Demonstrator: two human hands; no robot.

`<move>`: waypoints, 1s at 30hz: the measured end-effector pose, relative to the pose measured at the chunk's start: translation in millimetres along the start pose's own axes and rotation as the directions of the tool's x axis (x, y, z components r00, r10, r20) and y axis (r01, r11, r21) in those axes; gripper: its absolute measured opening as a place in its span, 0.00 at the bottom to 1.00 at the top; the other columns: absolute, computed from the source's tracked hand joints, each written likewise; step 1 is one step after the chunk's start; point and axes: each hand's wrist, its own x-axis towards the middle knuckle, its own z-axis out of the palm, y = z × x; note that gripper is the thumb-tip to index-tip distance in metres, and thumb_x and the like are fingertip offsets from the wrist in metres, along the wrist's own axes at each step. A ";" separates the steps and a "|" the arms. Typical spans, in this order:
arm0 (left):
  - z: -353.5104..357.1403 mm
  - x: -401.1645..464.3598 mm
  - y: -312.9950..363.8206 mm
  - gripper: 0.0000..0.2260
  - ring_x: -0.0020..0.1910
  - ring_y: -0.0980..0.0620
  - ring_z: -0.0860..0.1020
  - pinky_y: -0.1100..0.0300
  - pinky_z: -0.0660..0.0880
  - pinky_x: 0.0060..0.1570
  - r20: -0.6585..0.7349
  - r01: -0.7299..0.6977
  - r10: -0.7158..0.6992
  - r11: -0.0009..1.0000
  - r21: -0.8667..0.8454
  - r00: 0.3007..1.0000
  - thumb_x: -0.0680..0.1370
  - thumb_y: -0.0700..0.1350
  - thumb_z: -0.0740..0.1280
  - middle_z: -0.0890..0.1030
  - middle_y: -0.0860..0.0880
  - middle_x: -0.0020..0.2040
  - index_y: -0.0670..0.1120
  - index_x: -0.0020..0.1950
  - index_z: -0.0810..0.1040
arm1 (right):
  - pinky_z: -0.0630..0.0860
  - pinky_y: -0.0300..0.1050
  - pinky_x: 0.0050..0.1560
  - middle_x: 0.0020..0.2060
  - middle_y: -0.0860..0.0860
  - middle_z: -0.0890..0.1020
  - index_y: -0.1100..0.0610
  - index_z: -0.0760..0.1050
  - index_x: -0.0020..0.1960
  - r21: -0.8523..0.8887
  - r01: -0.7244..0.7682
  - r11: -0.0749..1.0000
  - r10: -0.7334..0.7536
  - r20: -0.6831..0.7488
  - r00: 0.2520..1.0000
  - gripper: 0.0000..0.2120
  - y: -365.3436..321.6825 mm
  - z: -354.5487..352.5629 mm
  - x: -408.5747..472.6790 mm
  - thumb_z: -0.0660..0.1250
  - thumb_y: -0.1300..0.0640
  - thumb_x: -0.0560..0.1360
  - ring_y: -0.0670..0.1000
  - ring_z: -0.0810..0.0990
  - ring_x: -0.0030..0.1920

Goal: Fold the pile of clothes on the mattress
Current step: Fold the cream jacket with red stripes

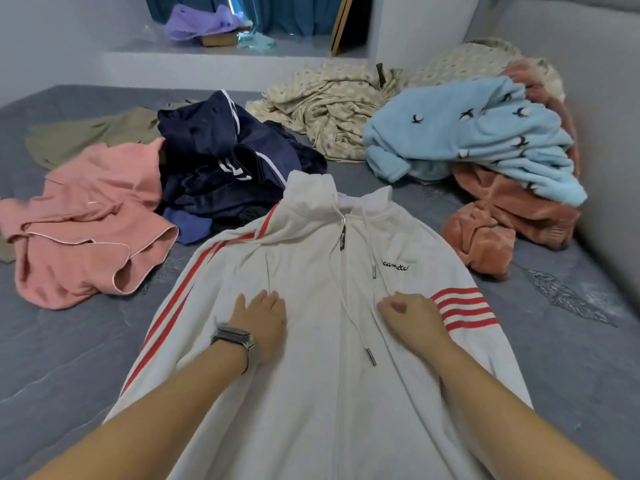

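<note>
A white zip hoodie (311, 271) with red sleeve stripes lies face up on the grey mattress (69, 341), hood pointing away from me. My left hand (261, 323), with a watch on the wrist, lies flat on the hoodie's left chest. My right hand (410, 318) rests on the right chest with its fingers loosely curled and nothing visible in them. Behind the hoodie lie a pink garment (90, 223), a navy striped pile (221, 168), a beige patterned sheet (329, 109), a light blue fleece (474, 133) and a rust-coloured fleece (502, 220).
An olive garment (90, 136) lies at the far left of the mattress. A grey padded wall (606, 116) borders the right side. A white ledge (225, 60) at the back carries purple cloth (204, 24) before blue curtains.
</note>
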 end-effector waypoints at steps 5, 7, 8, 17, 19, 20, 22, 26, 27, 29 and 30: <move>23.3 -102.5 26.9 0.19 0.71 0.48 0.62 0.45 0.56 0.69 -0.025 -0.045 0.041 0.984 -0.171 0.999 0.80 0.52 0.54 0.67 0.51 0.70 0.51 0.69 0.66 | 0.70 0.47 0.58 0.57 0.52 0.81 0.55 0.78 0.61 0.019 -0.105 0.994 0.105 -0.324 0.940 0.19 40.7 -33.4 -96.0 0.69 0.65 0.71 0.57 0.76 0.58; 45.8 -127.3 38.2 0.24 0.77 0.47 0.49 0.43 0.49 0.73 0.036 -0.025 0.029 0.994 -0.105 0.999 0.82 0.52 0.51 0.51 0.48 0.79 0.49 0.78 0.51 | 0.67 0.54 0.63 0.65 0.56 0.75 0.56 0.70 0.69 -0.066 -0.315 0.947 0.290 -0.254 0.923 0.26 65.4 -36.0 -132.6 0.70 0.58 0.72 0.61 0.71 0.64; 52.6 -135.2 42.7 0.25 0.78 0.46 0.45 0.44 0.47 0.74 0.037 -0.022 0.025 0.997 -0.077 0.999 0.83 0.51 0.49 0.45 0.48 0.79 0.49 0.79 0.45 | 0.66 0.55 0.65 0.68 0.57 0.71 0.56 0.65 0.73 -0.121 -0.424 0.897 0.398 -0.192 0.897 0.32 71.2 -37.8 -146.7 0.71 0.51 0.72 0.62 0.68 0.67; 88.0 -164.0 63.7 0.24 0.61 0.38 0.77 0.36 0.75 0.56 -0.131 -0.002 -0.031 0.969 -0.245 0.991 0.72 0.45 0.58 0.76 0.38 0.65 0.47 0.68 0.70 | 0.72 0.43 0.39 0.45 0.57 0.82 0.61 0.79 0.48 0.523 -0.474 0.708 0.585 -0.060 0.809 0.04 49.0 -47.7 -160.7 0.67 0.63 0.74 0.54 0.78 0.42; 86.8 -165.2 70.9 0.25 0.67 0.36 0.71 0.36 0.69 0.63 -0.166 -0.007 -0.045 0.954 -0.300 0.985 0.73 0.43 0.60 0.70 0.37 0.70 0.46 0.71 0.68 | 0.72 0.44 0.42 0.44 0.57 0.81 0.63 0.79 0.48 0.714 -0.373 0.592 0.647 -0.145 0.748 0.05 40.9 -58.7 -159.4 0.64 0.65 0.75 0.53 0.77 0.41; 84.8 -164.5 75.0 0.25 0.74 0.38 0.60 0.40 0.57 0.71 -0.164 0.001 -0.057 0.947 -0.322 0.985 0.77 0.45 0.57 0.60 0.39 0.76 0.47 0.75 0.63 | 0.73 0.45 0.45 0.44 0.57 0.81 0.63 0.79 0.50 0.798 -0.311 0.517 0.684 -0.166 0.711 0.07 36.7 -64.7 -158.3 0.64 0.65 0.75 0.54 0.78 0.43; 83.7 -162.0 80.9 0.26 0.78 0.48 0.49 0.49 0.42 0.74 -0.151 -0.045 -0.032 0.875 -0.482 0.988 0.78 0.56 0.53 0.53 0.48 0.78 0.50 0.76 0.60 | 0.74 0.47 0.48 0.46 0.55 0.82 0.63 0.79 0.54 0.893 -0.172 0.417 0.715 -0.205 0.669 0.09 20.9 -74.8 -157.6 0.66 0.65 0.74 0.54 0.78 0.47; 53.5 -174.0 87.3 0.22 0.64 0.61 0.73 0.57 0.66 0.69 -0.281 -0.255 -0.009 0.401 -0.880 0.960 0.68 0.66 0.60 0.79 0.61 0.59 0.58 0.57 0.76 | 0.77 0.46 0.50 0.46 0.48 0.84 0.53 0.79 0.53 0.850 -0.026 0.527 0.454 -0.255 0.854 0.11 -37.5 -72.5 -161.0 0.68 0.64 0.74 0.49 0.81 0.48; 47.0 -176.7 91.4 0.21 0.59 0.59 0.78 0.59 0.71 0.64 -0.240 -0.242 0.035 0.229 -0.943 0.970 0.67 0.64 0.65 0.82 0.59 0.55 0.57 0.56 0.77 | 0.78 0.44 0.49 0.48 0.47 0.84 0.51 0.78 0.55 0.833 -0.010 0.553 0.337 -0.213 0.917 0.14 -54.1 -65.7 -162.2 0.69 0.65 0.73 0.47 0.82 0.48; 39.9 -179.5 97.7 0.24 0.54 0.52 0.81 0.55 0.77 0.58 -0.115 -0.112 0.197 -0.026 -0.993 0.974 0.67 0.57 0.69 0.83 0.53 0.54 0.51 0.60 0.76 | 0.76 0.33 0.48 0.50 0.42 0.83 0.46 0.75 0.57 0.770 -0.013 0.638 0.128 -0.090 0.988 0.23 -75.8 -41.9 -163.8 0.69 0.69 0.70 0.38 0.82 0.49; 39.1 -178.4 98.9 0.27 0.55 0.50 0.81 0.52 0.77 0.58 -0.072 -0.049 0.264 -0.095 -0.994 0.962 0.67 0.56 0.71 0.83 0.51 0.55 0.48 0.63 0.74 | 0.73 0.28 0.49 0.51 0.39 0.81 0.45 0.73 0.58 0.737 -0.030 0.676 0.052 -0.007 0.999 0.25 -85.8 -29.0 -165.1 0.68 0.71 0.70 0.33 0.80 0.50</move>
